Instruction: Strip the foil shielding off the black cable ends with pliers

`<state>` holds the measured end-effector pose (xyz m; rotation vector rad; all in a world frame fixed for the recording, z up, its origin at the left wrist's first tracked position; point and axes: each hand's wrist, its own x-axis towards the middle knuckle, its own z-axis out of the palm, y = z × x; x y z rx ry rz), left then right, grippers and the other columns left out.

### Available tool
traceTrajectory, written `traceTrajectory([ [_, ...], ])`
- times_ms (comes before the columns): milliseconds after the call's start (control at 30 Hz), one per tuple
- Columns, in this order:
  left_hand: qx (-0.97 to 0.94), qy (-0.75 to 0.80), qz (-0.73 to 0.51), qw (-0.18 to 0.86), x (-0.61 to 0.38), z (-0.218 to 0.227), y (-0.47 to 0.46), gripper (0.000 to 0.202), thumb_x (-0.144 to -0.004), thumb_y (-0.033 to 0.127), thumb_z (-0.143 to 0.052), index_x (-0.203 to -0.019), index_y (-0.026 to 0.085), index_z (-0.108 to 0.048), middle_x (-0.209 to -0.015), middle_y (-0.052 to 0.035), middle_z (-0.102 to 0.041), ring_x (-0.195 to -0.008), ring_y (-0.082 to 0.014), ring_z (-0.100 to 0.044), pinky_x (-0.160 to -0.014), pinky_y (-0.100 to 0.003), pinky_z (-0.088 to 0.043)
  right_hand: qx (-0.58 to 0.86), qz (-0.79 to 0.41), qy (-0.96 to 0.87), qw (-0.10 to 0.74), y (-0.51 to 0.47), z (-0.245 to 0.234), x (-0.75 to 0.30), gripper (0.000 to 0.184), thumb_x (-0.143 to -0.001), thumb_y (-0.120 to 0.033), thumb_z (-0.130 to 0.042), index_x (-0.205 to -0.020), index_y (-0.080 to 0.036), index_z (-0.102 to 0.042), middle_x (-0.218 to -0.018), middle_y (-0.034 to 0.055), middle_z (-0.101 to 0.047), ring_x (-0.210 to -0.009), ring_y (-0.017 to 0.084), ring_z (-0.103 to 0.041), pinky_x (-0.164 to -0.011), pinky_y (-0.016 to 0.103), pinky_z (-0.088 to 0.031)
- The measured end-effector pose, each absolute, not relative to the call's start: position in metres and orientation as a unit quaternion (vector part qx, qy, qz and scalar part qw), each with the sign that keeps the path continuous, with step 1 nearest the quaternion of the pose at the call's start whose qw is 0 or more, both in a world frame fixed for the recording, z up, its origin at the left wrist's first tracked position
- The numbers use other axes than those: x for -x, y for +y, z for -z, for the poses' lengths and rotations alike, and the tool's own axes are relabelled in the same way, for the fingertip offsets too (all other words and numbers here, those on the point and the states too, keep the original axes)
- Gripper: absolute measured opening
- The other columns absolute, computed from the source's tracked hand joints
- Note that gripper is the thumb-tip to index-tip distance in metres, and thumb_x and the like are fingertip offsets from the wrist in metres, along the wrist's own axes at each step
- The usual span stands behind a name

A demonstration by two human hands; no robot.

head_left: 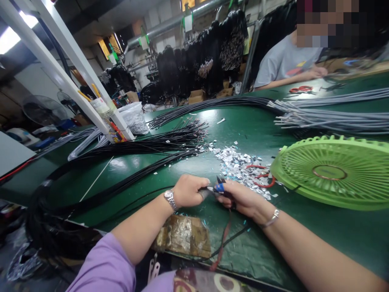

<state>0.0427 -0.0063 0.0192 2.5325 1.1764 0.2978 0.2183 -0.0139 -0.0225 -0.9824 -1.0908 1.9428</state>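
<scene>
Cable (161,189), held in the left hand (189,191), trailing away from the fan (330,172); thin, black. Right hand (244,198), nearer the fan, grips a dark tool (219,194).

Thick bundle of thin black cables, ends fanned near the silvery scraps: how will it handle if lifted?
The thick bundle of thin black cables would probably sag, since it bends into a wide curve at the left. Its fanned ends would likely splay further. So many strands together may feel heavy.
</scene>
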Motion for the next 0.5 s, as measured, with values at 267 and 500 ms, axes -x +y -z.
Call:
traceTrajectory([
  [267, -0.814, 0.407, -0.214, 0.356, -0.042, -0.012, 0.003, 0.021, -0.079, 0.031, -0.057, -0.067, 0.015, -0.054, -0.059, 0.0037, -0.048, -0.057, -0.0085, -0.040, -0.055, -0.021, -0.031, 0.386, -0.692, -0.422, 0.441, -0.014, 0.023, -0.220, 0.043, -0.063, -0.059, -0.069, -0.060, -0.019, -0.055, -0.047, -0.0034, -0.049, -0.038, 0.006, -0.030, -0.039, 0.021, -0.024],
  [500, -0.764, 0.413, -0.253, 0.427, -0.043, -0.012, 0.004, 0.032, -0.076, 0.043, -0.058, -0.063, 0.015, -0.049, -0.055, 0.0049, -0.042, -0.055, -0.0081, -0.036, -0.052, -0.021, -0.028, 0.441, -0.477, -0.584, 0.487, -0.016, 0.013, -0.223, 0.034, -0.056, -0.051, -0.077, -0.065, -0.022, -0.063, -0.062, 0.0004, -0.059, -0.061, 0.016, -0.051, -0.058, 0.028, -0.041],
])
